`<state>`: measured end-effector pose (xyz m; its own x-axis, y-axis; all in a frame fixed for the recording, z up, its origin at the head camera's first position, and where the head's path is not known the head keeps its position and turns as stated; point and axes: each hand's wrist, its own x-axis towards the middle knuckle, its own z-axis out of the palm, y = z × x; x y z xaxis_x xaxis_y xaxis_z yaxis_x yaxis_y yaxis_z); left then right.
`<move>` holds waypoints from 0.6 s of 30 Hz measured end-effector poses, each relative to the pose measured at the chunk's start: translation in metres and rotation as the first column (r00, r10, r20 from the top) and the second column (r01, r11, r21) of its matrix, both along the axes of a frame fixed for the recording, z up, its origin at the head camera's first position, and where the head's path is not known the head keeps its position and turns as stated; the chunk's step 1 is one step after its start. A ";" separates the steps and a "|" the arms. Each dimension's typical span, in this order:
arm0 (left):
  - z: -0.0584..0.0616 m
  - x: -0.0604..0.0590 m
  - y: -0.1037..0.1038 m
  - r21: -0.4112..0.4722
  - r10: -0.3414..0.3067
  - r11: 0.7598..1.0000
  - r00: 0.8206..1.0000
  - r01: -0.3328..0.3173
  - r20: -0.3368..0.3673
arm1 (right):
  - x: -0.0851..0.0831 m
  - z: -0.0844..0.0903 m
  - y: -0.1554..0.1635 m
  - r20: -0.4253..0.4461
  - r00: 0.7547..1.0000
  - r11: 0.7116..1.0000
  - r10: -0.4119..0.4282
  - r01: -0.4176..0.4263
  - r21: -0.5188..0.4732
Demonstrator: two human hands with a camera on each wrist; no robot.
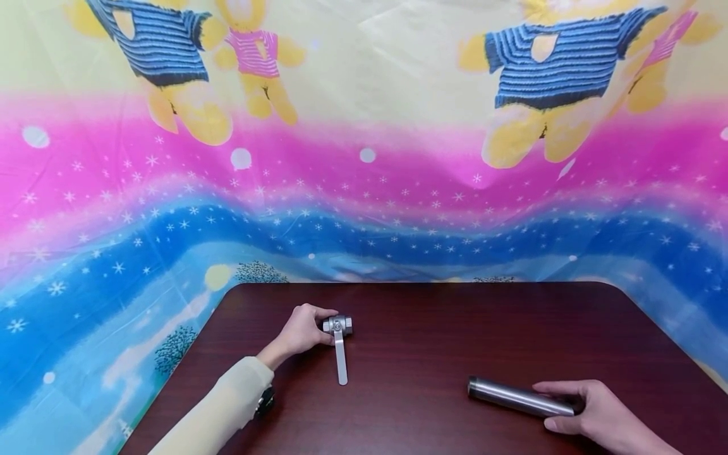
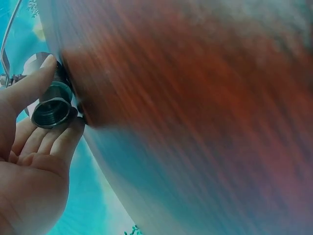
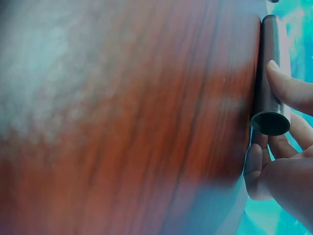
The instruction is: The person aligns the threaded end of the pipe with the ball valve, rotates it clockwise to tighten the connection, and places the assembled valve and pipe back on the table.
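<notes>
Steel valve (image 1: 339,326) near table's (image 1: 432,328) far-left edge, left hand (image 1: 299,333) clamped on its body | right hand (image 1: 591,411) curled round metal tube (image 1: 519,397) near front-right edge | parts well apart, not yet joined; both on the table

Our left arm, in a cream sleeve, reaches forward and to the right across the near left, and our left hand (image 1: 300,333) lies on its side with thumb on top and fingers (image 2: 54,142) curled underneath, pinching what it holds. Our right hand (image 1: 591,411) comes in from the lower right, bare at the wrist, knuckles up, thumb (image 3: 288,88) on one side and fingers wrapped loosely round from the other
</notes>
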<state>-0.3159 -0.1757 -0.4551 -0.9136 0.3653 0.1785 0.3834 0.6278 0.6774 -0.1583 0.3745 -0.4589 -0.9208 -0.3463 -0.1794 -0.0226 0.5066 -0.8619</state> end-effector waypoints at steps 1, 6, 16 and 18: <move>0.000 0.000 0.000 0.001 0.005 1.000 1.000 -0.005 0.004 | 0.000 0.000 0.000 0.000 1.000 1.000 -0.009 0.009 0.005; 0.002 0.001 0.000 0.007 0.019 1.000 1.000 -0.019 0.005 | 0.002 0.000 -0.002 0.003 0.999 0.999 -0.041 0.041 0.015; 0.002 0.000 -0.001 0.054 0.037 0.998 0.999 -0.038 0.022 | 0.005 0.005 -0.004 -0.050 0.993 0.994 -0.105 0.106 0.033; 0.002 0.001 -0.001 0.064 0.036 0.997 0.999 -0.038 0.030 | 0.005 0.008 -0.006 -0.072 0.991 0.993 -0.111 0.114 0.036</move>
<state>-0.3149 -0.1772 -0.4526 -0.9314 0.3196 0.1744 0.3406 0.5956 0.7275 -0.1529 0.3690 -0.4508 -0.9642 -0.2336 -0.1252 -0.0227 0.5435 -0.8391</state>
